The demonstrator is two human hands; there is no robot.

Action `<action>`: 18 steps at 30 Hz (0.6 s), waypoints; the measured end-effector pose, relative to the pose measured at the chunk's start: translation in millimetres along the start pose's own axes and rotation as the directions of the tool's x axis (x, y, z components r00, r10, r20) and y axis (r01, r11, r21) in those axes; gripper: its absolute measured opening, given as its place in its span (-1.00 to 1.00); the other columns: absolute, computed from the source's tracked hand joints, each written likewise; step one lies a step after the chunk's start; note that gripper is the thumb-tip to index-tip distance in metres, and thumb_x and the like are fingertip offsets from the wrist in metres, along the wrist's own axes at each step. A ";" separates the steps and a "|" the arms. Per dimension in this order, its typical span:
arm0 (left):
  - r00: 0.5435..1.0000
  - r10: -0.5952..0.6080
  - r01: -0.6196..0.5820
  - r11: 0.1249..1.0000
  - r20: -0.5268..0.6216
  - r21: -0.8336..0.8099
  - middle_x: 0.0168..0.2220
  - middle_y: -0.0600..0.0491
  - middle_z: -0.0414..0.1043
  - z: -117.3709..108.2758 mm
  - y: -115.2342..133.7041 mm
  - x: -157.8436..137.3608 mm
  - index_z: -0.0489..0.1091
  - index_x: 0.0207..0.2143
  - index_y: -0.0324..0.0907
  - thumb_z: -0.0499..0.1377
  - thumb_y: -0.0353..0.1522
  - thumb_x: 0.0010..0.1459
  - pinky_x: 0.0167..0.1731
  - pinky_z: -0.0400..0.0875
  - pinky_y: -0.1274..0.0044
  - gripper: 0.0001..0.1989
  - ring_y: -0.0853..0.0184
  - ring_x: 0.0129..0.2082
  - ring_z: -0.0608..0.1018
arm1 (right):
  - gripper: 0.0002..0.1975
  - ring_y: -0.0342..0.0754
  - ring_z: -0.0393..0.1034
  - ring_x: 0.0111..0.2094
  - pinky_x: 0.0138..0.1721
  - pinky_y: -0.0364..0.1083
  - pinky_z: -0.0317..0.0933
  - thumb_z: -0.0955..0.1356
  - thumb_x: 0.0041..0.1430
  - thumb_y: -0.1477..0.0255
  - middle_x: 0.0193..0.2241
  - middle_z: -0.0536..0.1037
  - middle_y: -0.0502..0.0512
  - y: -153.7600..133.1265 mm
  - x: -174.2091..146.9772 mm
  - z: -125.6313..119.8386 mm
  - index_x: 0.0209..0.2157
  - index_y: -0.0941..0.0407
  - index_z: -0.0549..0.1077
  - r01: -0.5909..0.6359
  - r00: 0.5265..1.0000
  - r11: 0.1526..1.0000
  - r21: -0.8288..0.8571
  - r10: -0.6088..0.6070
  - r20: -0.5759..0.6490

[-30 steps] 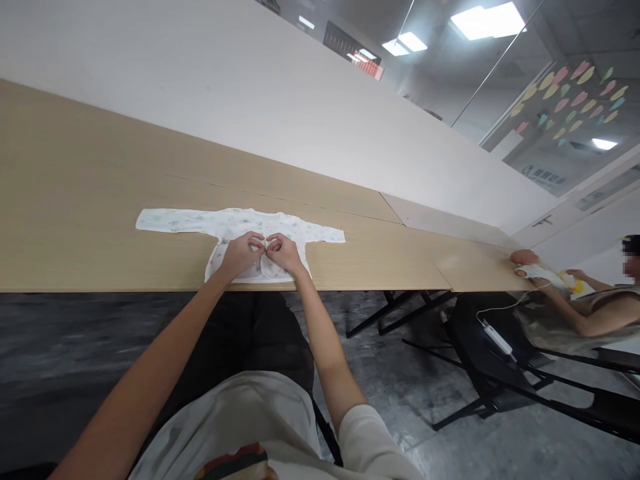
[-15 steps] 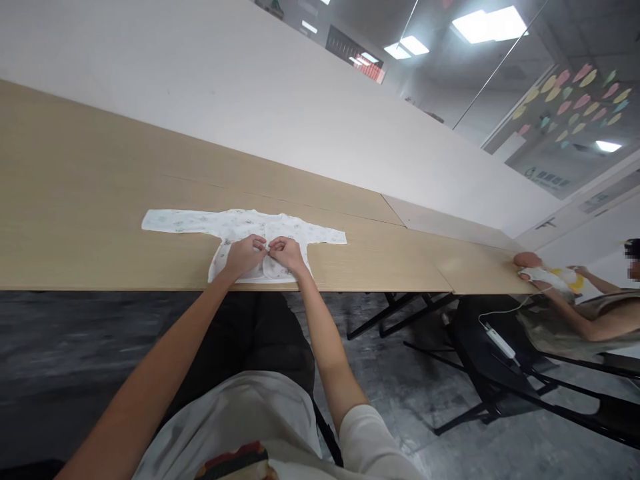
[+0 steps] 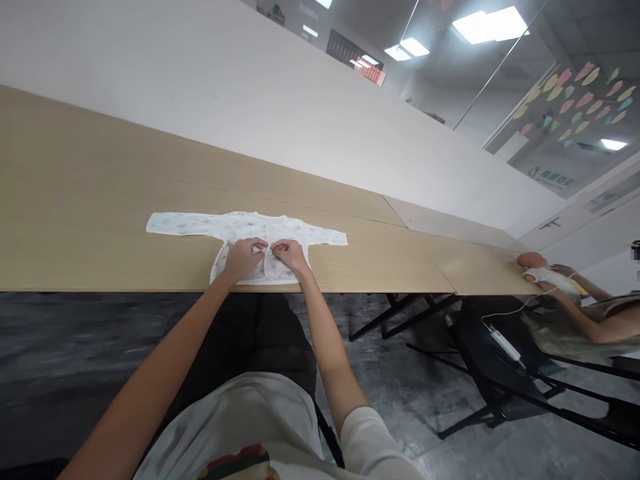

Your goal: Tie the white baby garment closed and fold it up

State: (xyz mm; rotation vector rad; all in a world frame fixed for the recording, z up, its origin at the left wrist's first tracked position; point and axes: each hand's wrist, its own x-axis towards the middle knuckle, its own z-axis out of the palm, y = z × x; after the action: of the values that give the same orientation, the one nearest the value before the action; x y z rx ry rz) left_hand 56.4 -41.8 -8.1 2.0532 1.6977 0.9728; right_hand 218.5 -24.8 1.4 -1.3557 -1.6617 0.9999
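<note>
A small white baby shirt (image 3: 245, 227) with a faint print lies flat, its sleeves spread to both sides and its hem near the table's front edge. Its front opening runs down the middle. My left hand (image 3: 244, 257) pinches the fabric just left of that opening. Close beside it, my right hand (image 3: 290, 255) pinches the right front panel at the same height. The fingertips of both hands nearly meet. Whether a button, snap or tie is between them is too small to tell.
The shirt rests on a long wooden table (image 3: 90, 193) against a white partition (image 3: 200, 87). At the right, another person (image 3: 590, 320) handles a baby doll (image 3: 533, 261). A black folding chair (image 3: 493, 353) holding a white power strip (image 3: 506, 343) stands below the table.
My hands stay at the shirt's front opening, with the fingertips slightly shifted. The right front edge shows a little more plainly. The whole view has moved slightly.
</note>
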 end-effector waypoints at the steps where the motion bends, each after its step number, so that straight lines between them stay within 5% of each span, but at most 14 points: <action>1: 1.000 0.028 -0.028 0.999 0.010 0.018 -0.14 -0.03 0.61 -0.6 -1.0 -0.7 0.57 -0.14 -0.17 0.04 -0.33 0.02 -0.07 0.42 0.38 -0.59 0.15 -0.15 0.58 | -0.88 -0.13 0.51 -0.36 -0.20 -0.17 0.38 0.38 0.03 0.59 -0.45 0.61 -0.02 -0.5 -0.6 -0.5 -0.41 0.12 0.57 0.008 1.000 1.000 -0.018 -0.007 0.008; 10: 0.980 0.146 -0.176 0.953 0.134 0.247 -0.03 -0.17 0.52 -8.9 -7.0 -1.4 0.42 0.20 -0.18 -0.06 -0.31 0.18 0.05 0.36 0.25 -0.42 0.03 -0.01 0.52 | -0.81 -0.09 0.53 -0.24 -0.11 -0.15 0.36 0.38 0.19 0.56 -0.22 0.65 0.08 -9.7 -21.3 -1.6 -0.24 0.11 0.66 0.149 0.989 0.944 -0.294 -0.141 0.048; 18: 0.950 0.255 -0.297 0.918 0.183 0.261 0.23 -0.08 0.37 -9.3 -12.7 21.8 0.45 0.14 -0.12 -0.18 -0.26 0.32 0.18 0.25 0.27 -0.46 0.11 0.22 0.39 | -0.73 0.02 0.44 0.01 0.10 -0.06 0.24 0.34 0.30 0.48 -0.07 0.60 0.21 -22.3 -63.8 10.9 0.00 0.15 0.56 0.328 0.942 0.671 -0.665 -0.290 0.171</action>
State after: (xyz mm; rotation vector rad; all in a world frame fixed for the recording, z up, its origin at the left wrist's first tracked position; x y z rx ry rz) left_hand 42.3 -19.6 -2.5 2.5392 1.5766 0.6587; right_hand 209.5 -91.8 12.3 -1.4098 -2.3421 0.1888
